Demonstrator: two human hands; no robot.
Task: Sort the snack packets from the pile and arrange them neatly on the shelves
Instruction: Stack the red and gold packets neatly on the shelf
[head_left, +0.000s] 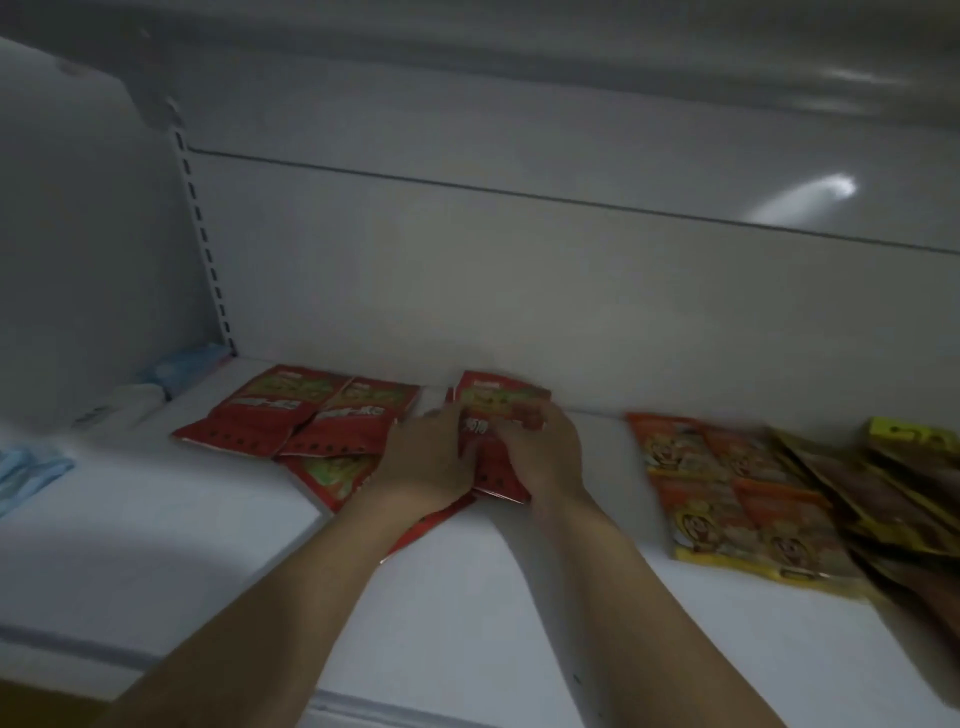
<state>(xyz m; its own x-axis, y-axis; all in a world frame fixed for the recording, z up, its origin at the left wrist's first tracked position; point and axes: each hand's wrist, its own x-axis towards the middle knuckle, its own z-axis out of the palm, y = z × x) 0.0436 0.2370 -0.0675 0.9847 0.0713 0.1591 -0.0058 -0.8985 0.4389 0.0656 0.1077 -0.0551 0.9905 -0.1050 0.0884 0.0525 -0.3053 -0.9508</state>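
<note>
Head view: white shelf (467, 623) fills the frame, back panel behind it. Both my forearms reach up and forward from the bottom edge and converge mid-shelf. Far right: brown-and-yellow packets (893, 499) fanned and overlapping, with orange packets (727, 493) in rows just beside them. Left of centre: red packets (296, 415) lying flat, overlapping each other. Blue packets (182, 366) sit at the far left by the slotted upright. Between my hands, near the back panel: red packet stack (498, 410), flat on the shelf. Left hand (421, 457) grips its left edge, fingers curled in. Right hand (540, 457) clasps its right side, fingers bent over the top. Frame is blurred, so the exact fingertip contact is unclear.
</note>
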